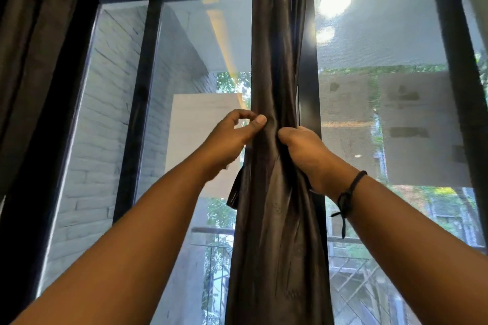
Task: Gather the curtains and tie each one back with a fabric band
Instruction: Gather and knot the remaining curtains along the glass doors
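Note:
A dark brown satin curtain (277, 60) hangs gathered into a narrow bundle down the middle of the view, in front of the window. My right hand (303, 153) grips the bundle from the right, fingers wrapped behind it. My left hand (235, 134) is at the bundle's left edge, thumb pressed on the cloth and fingers curled. A short dark flap of fabric (235, 192) sticks out on the left just under my left hand; I cannot tell whether it is the band. A second dark curtain (34, 34) hangs at the far left.
Behind the curtain is a large window with a black frame (142, 100) and a mesh screen on the right pane (383, 87). A white brick wall (105, 126), a balcony rail and trees show outside. A black cord bracelet (348, 192) is on my right wrist.

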